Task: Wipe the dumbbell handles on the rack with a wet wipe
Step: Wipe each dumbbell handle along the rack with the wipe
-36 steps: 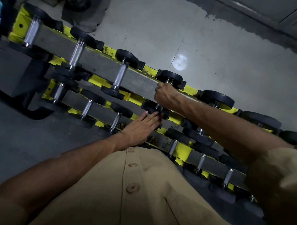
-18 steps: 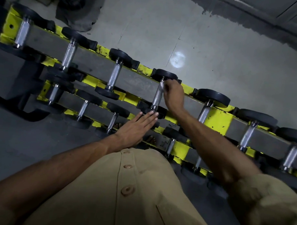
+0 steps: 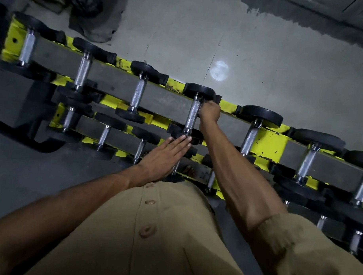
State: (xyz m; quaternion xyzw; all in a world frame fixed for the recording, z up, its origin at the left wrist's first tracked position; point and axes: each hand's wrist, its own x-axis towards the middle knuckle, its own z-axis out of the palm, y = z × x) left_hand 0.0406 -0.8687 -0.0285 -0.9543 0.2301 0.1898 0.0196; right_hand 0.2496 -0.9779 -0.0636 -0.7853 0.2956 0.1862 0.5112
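Note:
A yellow two-tier rack (image 3: 269,142) runs diagonally and carries a row of black-headed dumbbells. My right hand (image 3: 209,112) is at the far end of one knurled steel handle (image 3: 191,115), just below its far head (image 3: 198,89). Its fingers are curled tight against the handle. The wet wipe is hidden inside those fingers. My left hand (image 3: 165,155) lies flat with straight fingers, its fingertips on the near head of the same dumbbell. The neighbouring handles (image 3: 138,94) (image 3: 249,137) stand free on either side.
Smaller dumbbells (image 3: 103,135) sit on the lower tier under my left arm. A dark crumpled cloth or bag (image 3: 94,21) lies on the grey floor beyond the rack's left end. A pale light spot (image 3: 219,69) marks the floor behind the rack.
My right hand slid from the near part of the handle up to its far end, uncovering the steel. My left hand stayed on the near head.

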